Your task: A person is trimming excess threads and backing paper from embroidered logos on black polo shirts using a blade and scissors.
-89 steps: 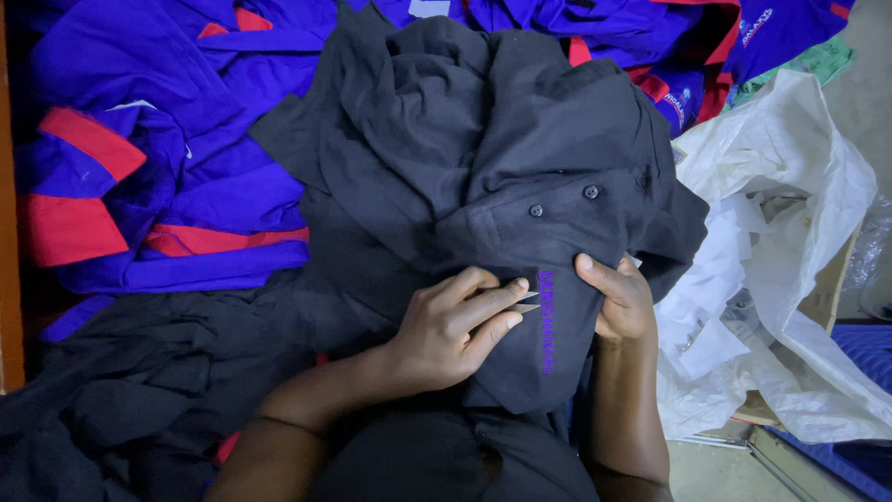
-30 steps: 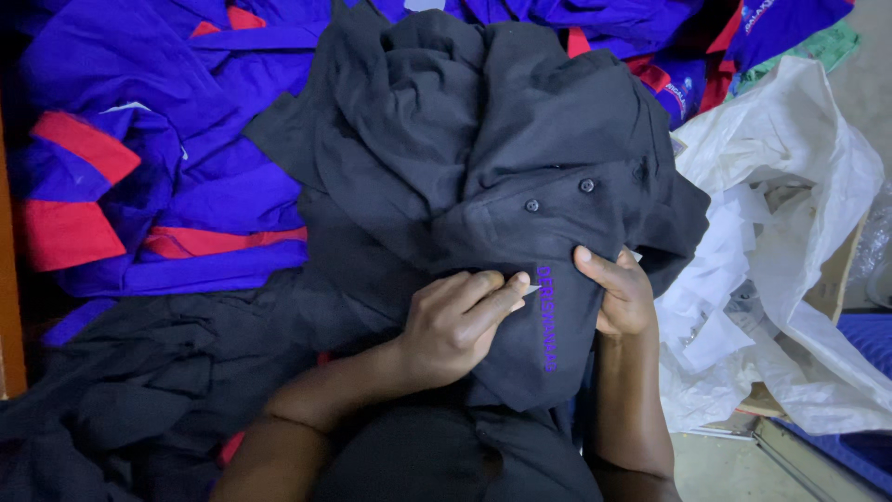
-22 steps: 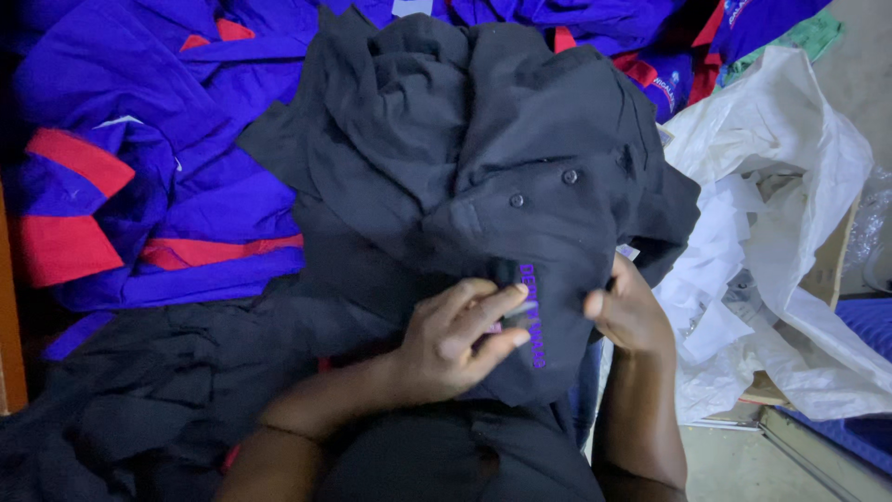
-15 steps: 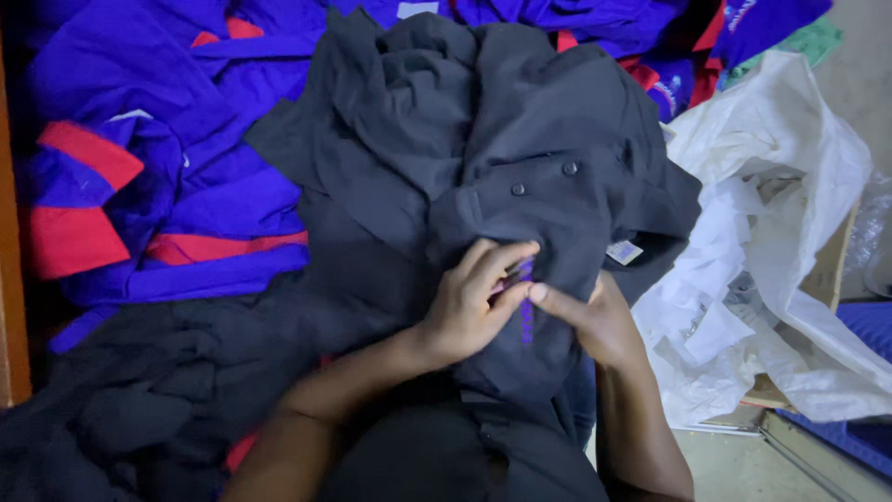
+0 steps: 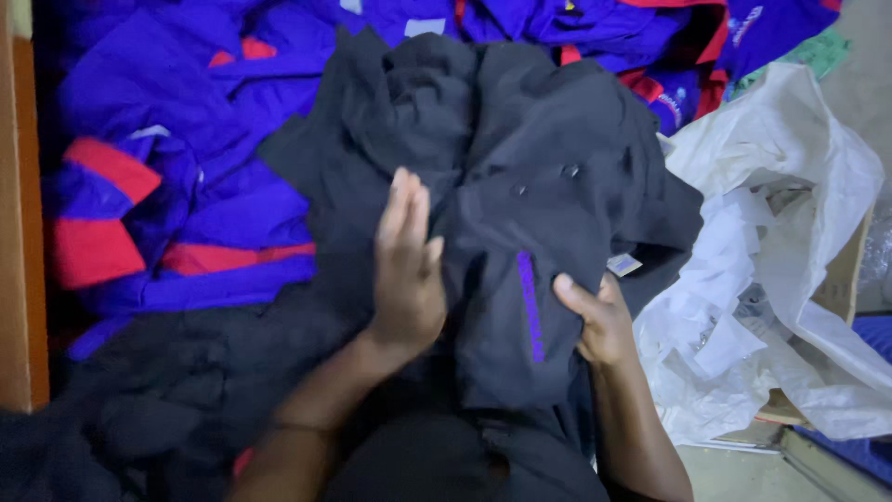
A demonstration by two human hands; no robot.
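A black shirt (image 5: 520, 214) is spread over a heap of blue and red garments (image 5: 177, 186). The left hand (image 5: 407, 265) is laid flat on it, fingers straight and together. Its right edge is pinched by the right hand (image 5: 599, 321), whose fingers are hidden behind the cloth. White plastic sheeting (image 5: 780, 251) is seen alongside, partly cut off.

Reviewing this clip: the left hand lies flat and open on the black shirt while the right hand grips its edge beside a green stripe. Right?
Not quite. The head view shows the stripe is purple, not green. The rest holds: the left hand lies flat and open on the black shirt, and the right hand grips its edge.
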